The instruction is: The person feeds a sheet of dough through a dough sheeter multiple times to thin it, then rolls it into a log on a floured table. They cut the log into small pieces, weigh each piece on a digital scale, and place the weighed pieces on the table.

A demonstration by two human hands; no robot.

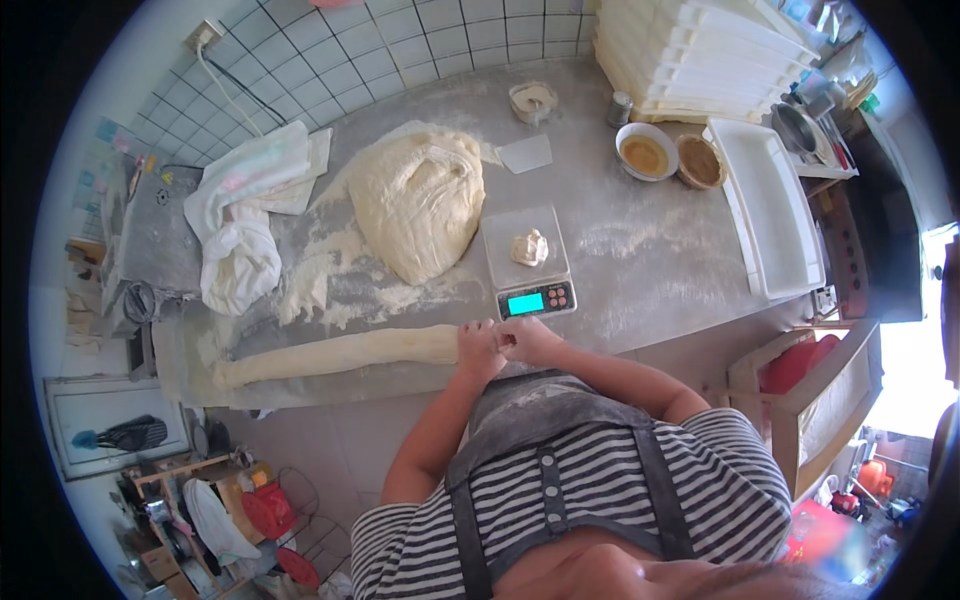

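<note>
A long rope of dough (345,355) lies along the near side of the metal worktop, and my left hand (480,350) grips its right end. My right hand (531,341) is curled right against the left one, at the tip of the rope; whatever sits inside its fingers is hidden. Just beyond both hands stands a digital kitchen scale (499,259) with a lit display. One small lump of dough (530,247) rests on its plate. To the scale's left sits a large mound of dough (421,202) on scattered flour.
Behind the scale lie a flat white scraper (527,154) and a small tub of flour (533,102). A bowl of yellowish liquid (646,153), a brown bowl (700,161) and a white plastic tray (772,202) stand at right. White cloths (244,225) lie at left. Stacked trays (697,60) rise behind.
</note>
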